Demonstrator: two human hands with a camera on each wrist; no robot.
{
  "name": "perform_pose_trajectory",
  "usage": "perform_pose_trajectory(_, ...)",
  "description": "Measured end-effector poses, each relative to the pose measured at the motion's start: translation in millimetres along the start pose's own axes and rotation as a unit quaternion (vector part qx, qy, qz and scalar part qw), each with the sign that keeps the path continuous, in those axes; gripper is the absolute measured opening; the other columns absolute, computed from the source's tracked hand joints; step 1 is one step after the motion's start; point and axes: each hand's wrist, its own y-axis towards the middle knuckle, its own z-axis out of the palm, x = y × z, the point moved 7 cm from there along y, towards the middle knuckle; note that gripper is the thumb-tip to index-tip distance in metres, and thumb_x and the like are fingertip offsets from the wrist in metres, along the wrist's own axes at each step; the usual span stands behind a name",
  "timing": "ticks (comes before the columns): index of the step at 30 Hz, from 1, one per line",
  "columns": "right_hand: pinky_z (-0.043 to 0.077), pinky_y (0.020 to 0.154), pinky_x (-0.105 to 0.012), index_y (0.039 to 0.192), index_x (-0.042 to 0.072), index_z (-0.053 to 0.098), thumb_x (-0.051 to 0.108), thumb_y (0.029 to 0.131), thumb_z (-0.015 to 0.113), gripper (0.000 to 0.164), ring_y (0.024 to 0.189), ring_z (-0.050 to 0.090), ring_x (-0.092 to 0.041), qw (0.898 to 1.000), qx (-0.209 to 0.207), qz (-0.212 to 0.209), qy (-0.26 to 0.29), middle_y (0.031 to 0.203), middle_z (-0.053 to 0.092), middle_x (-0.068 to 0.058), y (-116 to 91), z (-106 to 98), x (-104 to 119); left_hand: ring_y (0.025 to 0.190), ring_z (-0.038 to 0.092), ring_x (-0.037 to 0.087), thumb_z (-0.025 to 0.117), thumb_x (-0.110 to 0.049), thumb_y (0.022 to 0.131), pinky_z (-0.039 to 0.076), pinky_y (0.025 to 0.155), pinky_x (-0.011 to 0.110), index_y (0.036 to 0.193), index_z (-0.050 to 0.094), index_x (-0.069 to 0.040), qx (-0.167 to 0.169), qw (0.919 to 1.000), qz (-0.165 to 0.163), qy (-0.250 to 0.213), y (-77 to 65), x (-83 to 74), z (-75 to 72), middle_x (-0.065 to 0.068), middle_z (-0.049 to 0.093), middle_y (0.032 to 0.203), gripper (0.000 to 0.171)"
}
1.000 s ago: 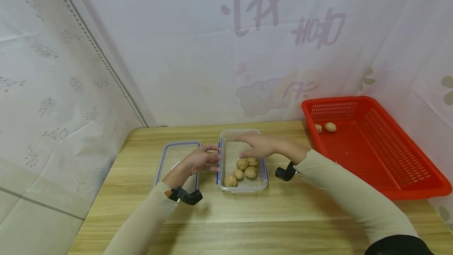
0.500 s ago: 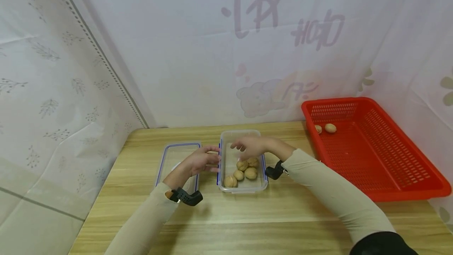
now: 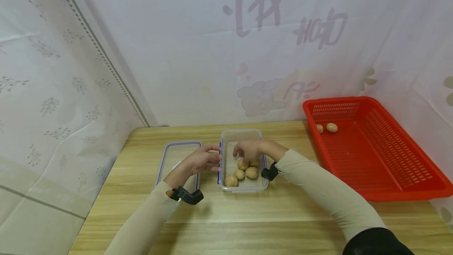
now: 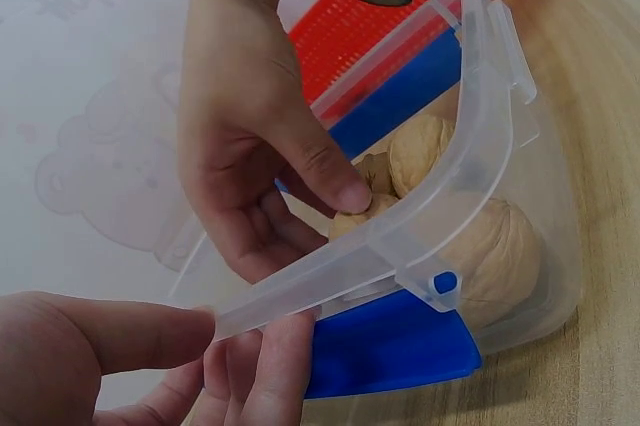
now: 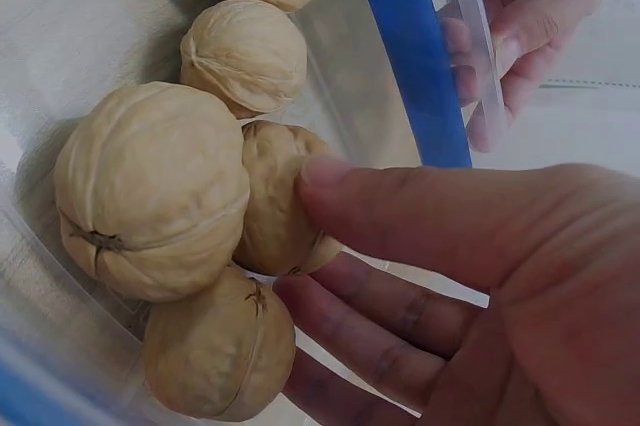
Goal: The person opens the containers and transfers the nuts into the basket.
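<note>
A clear plastic food storage box [image 3: 244, 189] with blue side clips stands on the table, several walnuts [image 3: 251, 172] lying in its near half. My left hand [image 3: 201, 159] grips the box's left rim, thumb on top and fingers by the blue clip [image 4: 390, 351]. Inside the box, my right hand [image 3: 249, 150] pinches a walnut [image 5: 278, 201] between its thumb and fingers. Other walnuts [image 5: 150, 191] lie right beside the pinched one. In the left wrist view, the box wall and rim partly cover the right hand's walnut.
The box's clear lid [image 3: 175, 153] with a blue seal lies to the left, partly under my left forearm in this view. A red plastic basket [image 3: 357, 160] at the right holds walnuts [image 3: 332, 128] in its far left corner. A printed cloth [image 3: 198, 70] hangs behind the table.
My right hand has moved down into the box and its fingers have closed on a walnut. The left hand has stayed at the box's left rim.
</note>
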Motion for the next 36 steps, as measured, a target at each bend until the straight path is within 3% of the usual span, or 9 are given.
perform_pose_trajectory(7, 0.055, 0.096, -0.036, 0.117, 0.006, 0.071, 0.009, 0.092, 0.074, 0.026, 0.108, 0.061, -0.021, 1.0, -0.009, 0.01, -0.015, 0.113, 0.067, -0.006, 3, 0, -1, 0.082, 0.053, 0.014, 0.054, 0.001, 0.102, 0.063, 0.082, 0.035, 0.146, 0.035, 0.009, 0.003, 1.0, 0.0, -0.003, 0.1, -0.4, 0.2, 0.005, 0.051, 0.09, 0.049)
perform_pose_trajectory(14, 0.056, 0.089, -0.03, 0.109, 0.01, 0.074, 0.017, 0.094, 0.075, 0.017, 0.098, 0.064, -0.013, 0.999, -0.014, 0.0, -0.033, 0.103, 0.071, 0.002, 4, 1, 0, 0.083, 0.055, 0.014, 0.054, 0.001, 0.102, 0.063, 0.082, 0.035, 0.145, 0.037, 0.008, 0.002, 1.0, 0.001, -0.001, 0.2, -1.6, 0.5, 0.005, 0.052, 0.09, 0.047)
perform_pose_trajectory(20, 0.056, 0.089, -0.03, 0.113, 0.009, 0.073, 0.017, 0.094, 0.075, 0.021, 0.099, 0.064, -0.013, 0.999, -0.033, -0.01, -0.021, 0.104, 0.071, 0.001, 5, 1, 0, 0.083, 0.055, 0.014, 0.054, 0.001, 0.102, 0.063, 0.081, 0.035, 0.145, 0.036, 0.009, 0.003, 1.0, 0.001, -0.004, -0.4, -0.9, 0.5, 0.005, 0.052, 0.091, 0.048)
perform_pose_trajectory(27, 0.053, 0.083, -0.027, 0.115, 0.004, 0.07, 0.012, 0.091, 0.077, 0.026, 0.094, 0.059, -0.014, 0.997, -0.056, -0.049, 0.03, 0.102, 0.067, -0.001, 1, -5, 4, 0.084, 0.056, 0.015, 0.054, 0.001, 0.102, 0.063, 0.082, 0.035, 0.145, 0.036, 0.008, 0.002, 1.0, 0.0, -0.003, -0.4, -0.9, 0.3, 0.006, 0.053, 0.093, 0.048)
perform_pose_trajectory(36, 0.055, 0.09, -0.028, 0.12, -0.001, 0.069, 0.007, 0.091, 0.076, 0.031, 0.101, 0.061, -0.013, 0.992, -0.068, -0.09, 0.055, 0.112, 0.07, -0.003, -5, -13, 6, 0.083, 0.056, 0.015, 0.054, 0.002, 0.101, 0.063, 0.081, 0.034, 0.145, 0.036, 0.008, 0.002, 1.0, -0.006, -0.008, -0.5, -0.2, 0.2, 0.006, 0.053, 0.091, 0.048)
